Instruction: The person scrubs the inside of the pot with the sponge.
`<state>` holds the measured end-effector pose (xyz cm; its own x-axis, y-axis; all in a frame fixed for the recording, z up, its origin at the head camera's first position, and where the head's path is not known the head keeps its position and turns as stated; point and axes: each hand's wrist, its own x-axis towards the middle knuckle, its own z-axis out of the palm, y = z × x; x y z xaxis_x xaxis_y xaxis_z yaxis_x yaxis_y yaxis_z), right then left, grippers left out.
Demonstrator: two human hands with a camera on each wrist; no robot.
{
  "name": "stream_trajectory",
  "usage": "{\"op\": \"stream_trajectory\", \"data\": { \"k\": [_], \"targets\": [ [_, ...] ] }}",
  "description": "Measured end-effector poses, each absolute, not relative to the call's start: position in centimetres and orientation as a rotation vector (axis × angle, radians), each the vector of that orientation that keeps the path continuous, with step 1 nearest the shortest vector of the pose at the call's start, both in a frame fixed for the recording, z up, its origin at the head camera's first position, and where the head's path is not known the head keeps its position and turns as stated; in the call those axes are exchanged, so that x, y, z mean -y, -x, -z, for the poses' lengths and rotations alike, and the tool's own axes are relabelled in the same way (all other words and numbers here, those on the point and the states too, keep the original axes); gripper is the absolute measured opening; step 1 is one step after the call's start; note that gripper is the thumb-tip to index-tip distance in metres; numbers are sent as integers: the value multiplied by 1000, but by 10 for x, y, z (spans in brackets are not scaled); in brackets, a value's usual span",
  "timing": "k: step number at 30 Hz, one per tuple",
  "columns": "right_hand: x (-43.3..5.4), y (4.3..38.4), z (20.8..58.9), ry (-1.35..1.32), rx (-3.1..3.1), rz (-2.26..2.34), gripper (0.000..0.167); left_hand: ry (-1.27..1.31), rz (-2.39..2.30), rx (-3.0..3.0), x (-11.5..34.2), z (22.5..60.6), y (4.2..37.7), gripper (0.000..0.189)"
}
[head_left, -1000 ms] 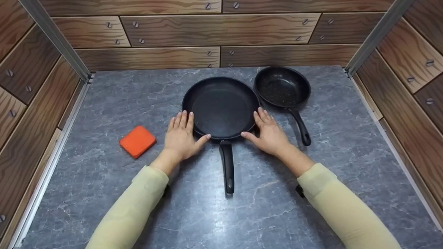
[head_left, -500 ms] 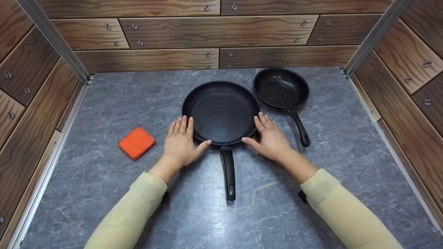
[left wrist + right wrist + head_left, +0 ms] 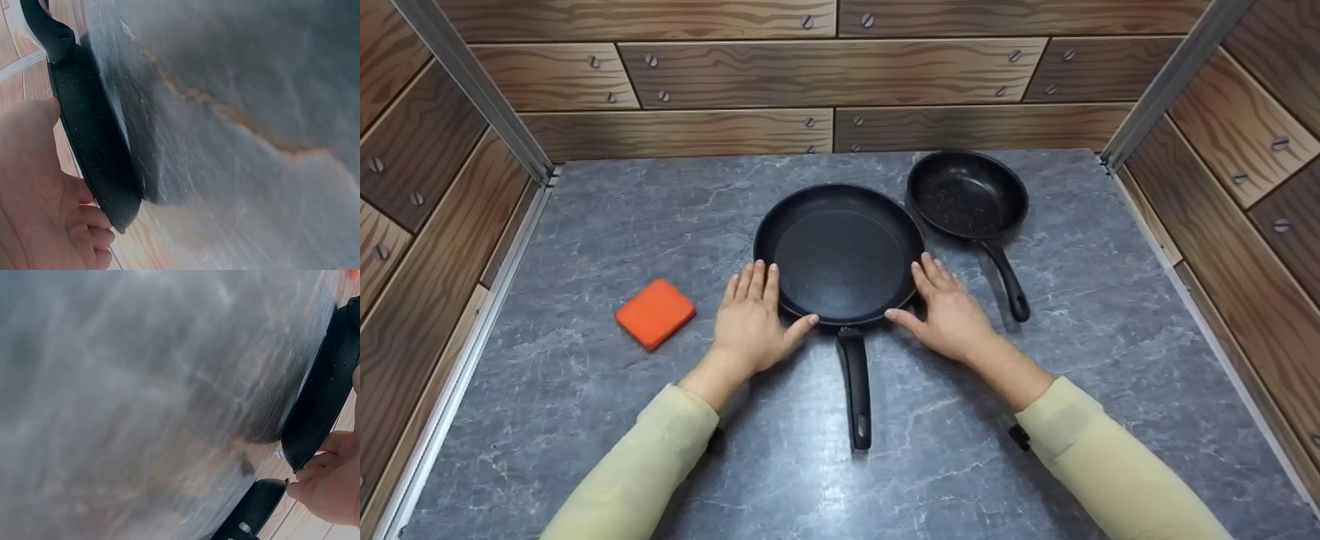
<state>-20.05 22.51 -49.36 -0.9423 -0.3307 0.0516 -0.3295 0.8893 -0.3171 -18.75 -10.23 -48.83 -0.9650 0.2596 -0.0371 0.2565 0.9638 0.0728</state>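
Observation:
A large black frying pan (image 3: pixel 844 259) stands on the grey marbled tabletop, its handle toward the person. My left hand (image 3: pixel 750 322) lies at its left rim, fingers straight and thumb spread along the near edge. On the opposite side, my right hand (image 3: pixel 952 315) touches the right rim in the same way, with straight fingers. Both wrist views show fingertips and thumb at the upper edge of the pan's side wall (image 3: pixel 95 135). The handle (image 3: pixel 855 394) sits between the two hands, untouched.
A smaller, speckled black frying pan (image 3: pixel 967 195) stands at the back right, close beside the large one, handle pointing forward. An orange square sponge-like pad (image 3: pixel 655 313) lies left of my left hand. Wood-patterned walls (image 3: pixel 832 71) enclose the tabletop at the back and sides.
The large frying pan has slid a little toward the person, both hands moving along with it at its rim. The small pan and the orange pad stay in place; the head view tilts slightly.

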Motion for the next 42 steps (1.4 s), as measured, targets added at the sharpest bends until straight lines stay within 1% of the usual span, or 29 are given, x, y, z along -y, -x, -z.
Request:
{"op": "stream_trajectory", "data": {
  "k": [11,20,29,32,37,42],
  "targets": [
    [-225,189,493,525,-3044,530,101,-405,-76,-3047,102,486,176,110],
    [-227,184,492,494,-3026,555,101,-405,-95,-3036,100,488,174,111],
    [-216,162,485,370,-3014,901,103,-397,-187,-3075,103,491,173,111],
    [-209,152,481,347,-3020,1004,100,-402,-194,-3076,104,490,171,111],
    [-198,133,475,282,-2991,1178,89,-417,-199,-3094,108,488,169,109],
    [-188,121,474,225,-2809,1449,79,-397,-228,-3116,122,479,170,109]
  ]
}}
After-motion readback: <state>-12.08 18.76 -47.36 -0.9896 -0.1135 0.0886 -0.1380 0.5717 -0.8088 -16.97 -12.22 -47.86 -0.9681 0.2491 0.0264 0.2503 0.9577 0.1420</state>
